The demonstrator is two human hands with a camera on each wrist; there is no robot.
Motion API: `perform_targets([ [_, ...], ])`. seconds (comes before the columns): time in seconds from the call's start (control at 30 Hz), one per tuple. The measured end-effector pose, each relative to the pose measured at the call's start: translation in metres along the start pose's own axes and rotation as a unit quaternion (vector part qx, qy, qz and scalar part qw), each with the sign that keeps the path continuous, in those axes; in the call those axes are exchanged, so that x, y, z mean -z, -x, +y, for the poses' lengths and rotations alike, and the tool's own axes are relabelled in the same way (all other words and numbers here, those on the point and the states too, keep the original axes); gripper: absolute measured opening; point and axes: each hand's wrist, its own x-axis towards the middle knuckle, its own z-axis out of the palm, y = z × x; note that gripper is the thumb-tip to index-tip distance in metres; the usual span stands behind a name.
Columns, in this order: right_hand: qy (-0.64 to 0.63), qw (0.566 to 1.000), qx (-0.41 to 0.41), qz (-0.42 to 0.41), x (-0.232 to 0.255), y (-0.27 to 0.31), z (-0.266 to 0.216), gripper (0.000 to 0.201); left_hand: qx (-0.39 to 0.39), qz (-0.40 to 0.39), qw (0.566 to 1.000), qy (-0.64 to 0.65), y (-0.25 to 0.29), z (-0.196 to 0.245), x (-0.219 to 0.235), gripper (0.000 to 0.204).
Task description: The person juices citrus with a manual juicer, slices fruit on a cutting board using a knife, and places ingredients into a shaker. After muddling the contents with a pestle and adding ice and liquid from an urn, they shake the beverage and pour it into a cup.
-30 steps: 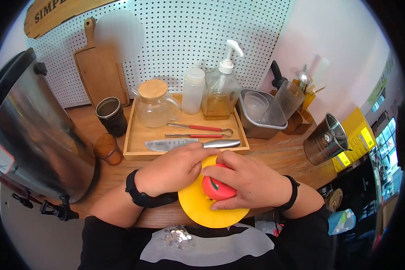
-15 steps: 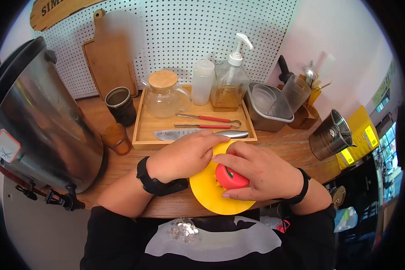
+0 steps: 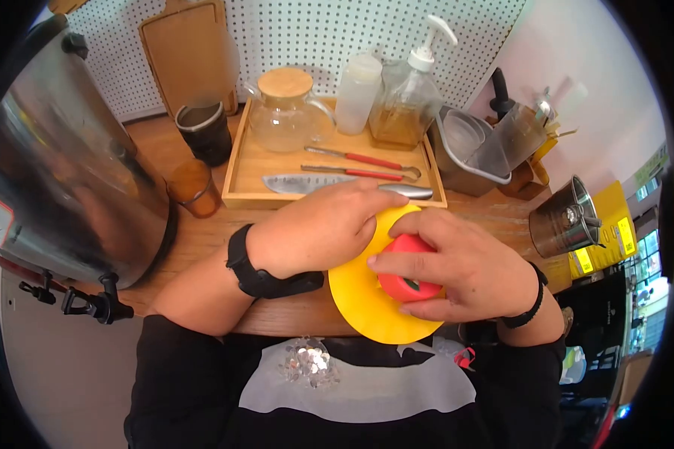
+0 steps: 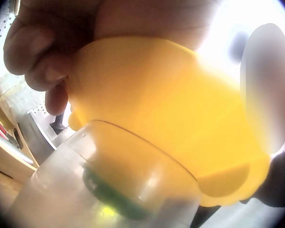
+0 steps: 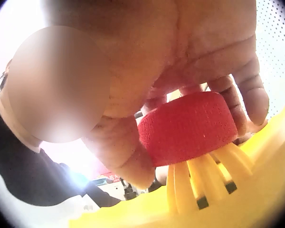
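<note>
My right hand [image 3: 472, 262] grips a red rounded piece [image 3: 408, 245] with a small green mark, fingers and thumb spread around its sides. This piece sits on the raised yellow ribs [image 5: 206, 178] of a yellow juicer top [image 3: 367, 307], a wide round dish with dark slots between the ribs. My left hand [image 3: 314, 224] holds the dish by its far left rim, fingers curled at the edge in the left wrist view. Under the dish in that view is a clear container [image 4: 52, 190] with a green ring [image 4: 114, 199] showing through its wall.
Behind the hands, a wooden tray [image 3: 236, 198] bears a knife [image 3: 299, 183], two red-handled tools, a glass teapot [image 3: 284, 120] and bottles. A large metal urn [image 3: 75, 165] stands left beside an amber cup [image 3: 195, 191]. A steel cup [image 3: 562, 217] is at the right.
The head view has tilted down, so the tray and bottles sit higher in it. Both hands keep their holds; the right hand and red piece have turned slightly on the yellow dish.
</note>
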Motion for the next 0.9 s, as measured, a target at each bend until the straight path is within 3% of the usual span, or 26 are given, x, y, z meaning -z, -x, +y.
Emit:
perform_targets([
  [0.07,-0.005,1.000,-0.027,-0.007,-0.007,-0.002,-0.001,0.054,-0.005,0.004,1.000,-0.012,0.001,0.000,0.000,0.036],
  [0.13,0.014,0.997,-0.061,0.046,-0.014,-0.004,0.000,0.056,-0.006,0.008,1.000,-0.010,0.001,0.000,0.000,0.035],
  [0.27,-0.001,0.995,-0.064,0.083,-0.022,-0.003,0.006,0.060,-0.011,0.008,1.000,-0.019,0.001,0.000,-0.001,0.033],
  [0.4,-0.053,0.995,-0.050,0.065,-0.015,0.000,0.013,0.058,-0.011,0.009,1.000,-0.020,0.000,0.002,0.000,0.034],
  [0.5,-0.039,0.998,0.023,0.044,-0.005,0.000,0.013,0.057,-0.002,0.005,1.000,-0.009,0.001,0.000,0.001,0.037],
  [0.57,-0.018,1.000,0.020,-0.001,-0.002,0.001,0.013,0.056,0.000,0.008,1.000,-0.011,0.002,0.001,0.002,0.039],
  [0.63,-0.013,1.000,0.016,0.008,-0.003,-0.003,0.007,0.056,0.017,-0.011,1.000,0.000,0.002,0.006,0.003,0.040],
  [0.7,0.014,0.997,-0.075,0.017,-0.006,-0.004,0.004,0.058,0.018,-0.011,1.000,-0.007,0.002,0.006,0.004,0.040],
  [0.83,-0.027,0.992,-0.118,0.040,-0.014,-0.006,0.009,0.061,0.006,-0.008,1.000,0.000,0.002,0.005,0.002,0.040],
  [0.9,-0.032,0.994,-0.080,0.069,-0.013,-0.004,0.011,0.060,-0.001,-0.010,1.000,0.001,0.001,0.004,0.002,0.040],
])
